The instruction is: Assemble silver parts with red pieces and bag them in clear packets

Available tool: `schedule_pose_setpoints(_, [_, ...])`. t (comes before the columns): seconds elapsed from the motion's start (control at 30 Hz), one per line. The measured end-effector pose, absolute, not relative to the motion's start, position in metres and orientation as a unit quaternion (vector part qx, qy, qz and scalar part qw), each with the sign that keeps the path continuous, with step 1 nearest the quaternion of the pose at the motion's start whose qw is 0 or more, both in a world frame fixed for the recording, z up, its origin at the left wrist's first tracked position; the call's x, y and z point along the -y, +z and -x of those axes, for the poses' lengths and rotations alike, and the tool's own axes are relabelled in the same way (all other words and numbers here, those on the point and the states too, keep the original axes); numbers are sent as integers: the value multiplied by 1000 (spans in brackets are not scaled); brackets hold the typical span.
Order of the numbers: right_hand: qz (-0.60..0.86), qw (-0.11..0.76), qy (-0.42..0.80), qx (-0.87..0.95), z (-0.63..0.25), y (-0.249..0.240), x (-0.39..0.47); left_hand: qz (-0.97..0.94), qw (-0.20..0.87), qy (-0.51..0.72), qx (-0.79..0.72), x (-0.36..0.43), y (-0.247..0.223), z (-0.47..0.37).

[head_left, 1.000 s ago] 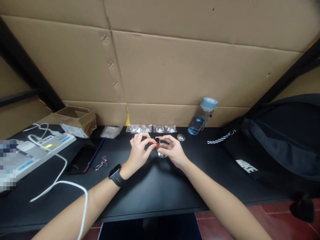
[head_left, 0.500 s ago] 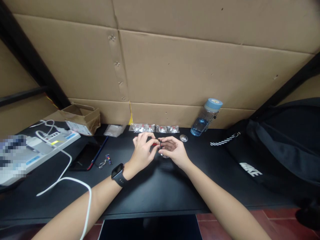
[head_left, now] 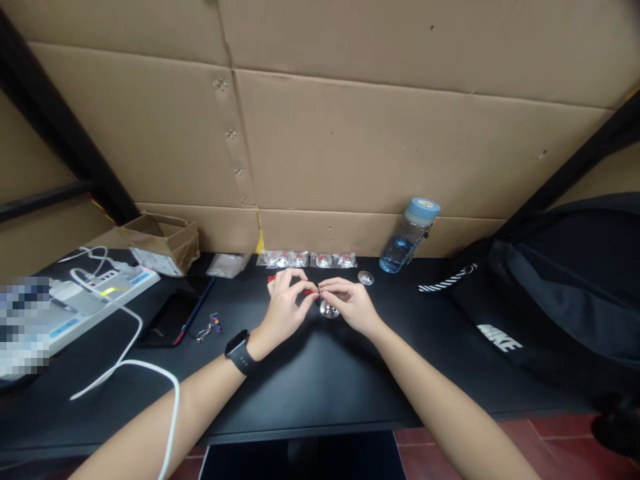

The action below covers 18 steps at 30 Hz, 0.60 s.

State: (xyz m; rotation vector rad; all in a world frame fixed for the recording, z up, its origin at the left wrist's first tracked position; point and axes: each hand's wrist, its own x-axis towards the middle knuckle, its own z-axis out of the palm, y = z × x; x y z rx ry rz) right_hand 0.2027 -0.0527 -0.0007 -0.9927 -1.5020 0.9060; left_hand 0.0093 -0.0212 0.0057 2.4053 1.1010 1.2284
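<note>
Over the middle of the black table, my left hand (head_left: 287,300) pinches a red cord (head_left: 311,290), and a bit of red also shows beyond its knuckles. My right hand (head_left: 350,304) meets it from the other side, fingertips pressed together at the cord's end around something thin that I cannot make out. Just under the right fingers is a shiny domed metal disc (head_left: 329,309), partly covered by them. Another silver disc (head_left: 365,277) lies loose beyond the right hand. Several bagged metal discs with red bits (head_left: 323,261) sit in a row along the back.
A water bottle (head_left: 409,235) stands at the back right, near a black bag (head_left: 560,300) with a striped strap. On the left are a tablet (head_left: 175,312), a small keychain (head_left: 215,323), an open cardboard box (head_left: 163,240), a plastic bag (head_left: 227,265) and a power strip (head_left: 107,297) with white cables.
My right fingers have closed together at the cord, where they were spread wider around a thin upright edge. The metal disc below them shows more now. The camera view has shifted slightly.
</note>
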Motion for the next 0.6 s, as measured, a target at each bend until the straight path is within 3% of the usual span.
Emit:
schedule_pose_setpoints(0.4, [490,444,139,737,-203,8,55,-833,69,403,-373,21,8,-7])
schedule_pose_setpoints(0.6, [485,425,81,760,-207,5,54,-869,65,355,-339,20,11,-5])
